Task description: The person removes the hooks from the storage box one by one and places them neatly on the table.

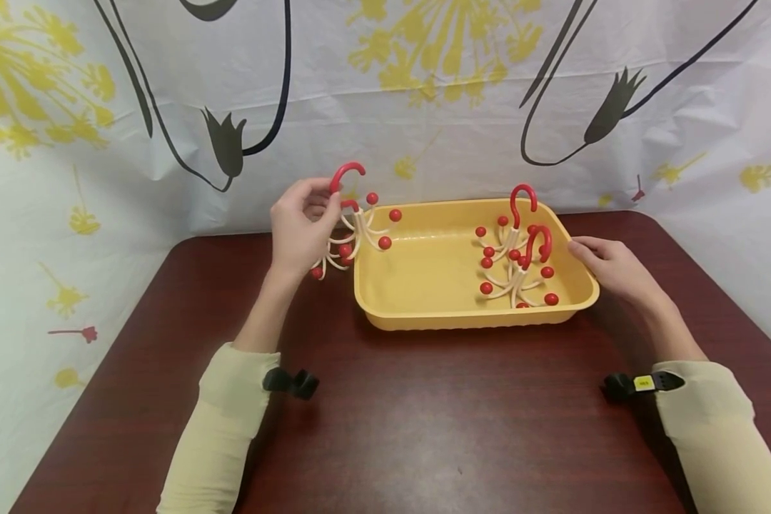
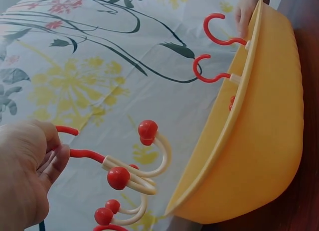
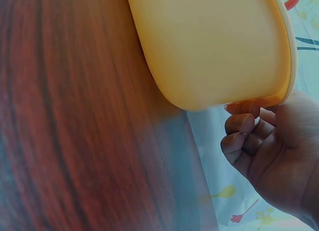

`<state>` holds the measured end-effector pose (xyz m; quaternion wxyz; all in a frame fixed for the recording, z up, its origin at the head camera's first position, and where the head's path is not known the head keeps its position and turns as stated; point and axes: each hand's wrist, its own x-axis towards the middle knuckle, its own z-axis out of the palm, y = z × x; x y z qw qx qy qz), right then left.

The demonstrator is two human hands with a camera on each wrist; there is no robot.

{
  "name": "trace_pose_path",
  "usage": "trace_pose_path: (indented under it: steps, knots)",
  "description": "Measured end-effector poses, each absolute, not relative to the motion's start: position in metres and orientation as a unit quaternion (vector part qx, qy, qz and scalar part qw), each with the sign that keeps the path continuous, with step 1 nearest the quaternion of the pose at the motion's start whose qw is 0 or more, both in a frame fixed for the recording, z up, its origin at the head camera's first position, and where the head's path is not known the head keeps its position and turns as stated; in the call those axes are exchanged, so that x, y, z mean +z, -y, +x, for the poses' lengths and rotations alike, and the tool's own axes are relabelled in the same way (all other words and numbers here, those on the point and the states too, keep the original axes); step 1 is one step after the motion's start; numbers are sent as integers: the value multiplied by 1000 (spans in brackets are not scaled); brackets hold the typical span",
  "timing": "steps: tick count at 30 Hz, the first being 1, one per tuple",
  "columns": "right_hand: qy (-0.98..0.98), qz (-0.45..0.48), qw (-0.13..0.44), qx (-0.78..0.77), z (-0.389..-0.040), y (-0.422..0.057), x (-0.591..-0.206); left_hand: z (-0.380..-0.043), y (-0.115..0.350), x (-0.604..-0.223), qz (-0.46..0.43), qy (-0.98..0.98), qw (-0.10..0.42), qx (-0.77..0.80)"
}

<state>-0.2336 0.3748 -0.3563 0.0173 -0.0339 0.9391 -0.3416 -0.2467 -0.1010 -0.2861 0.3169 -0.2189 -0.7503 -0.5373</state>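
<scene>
My left hand pinches the red hook of a multi-prong hanger with curved cream prongs and red ball tips. This hanger hangs tilted over the left rim of a yellow plastic tray. More cream prongs with red balls show below the hand, outside the tray; whether they belong to a second hanger I cannot tell. At the tray's right end, my right hand grips the rim, thumb on top and fingers curled below in the right wrist view. Two similar hangers, a rear one and a front one, stand inside, hooks up.
The tray sits toward the back of a dark reddish wood table. A white cloth with yellow and grey flower prints hangs close behind and at both sides. Black straps circle both wrists.
</scene>
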Motion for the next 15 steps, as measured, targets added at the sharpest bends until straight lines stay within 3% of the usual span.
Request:
trace_pose_path:
  steps: [15]
  knots:
    - [-939,-31,22,-341,-234,-374,-356,-235,133,-277,-235,729,392,-510]
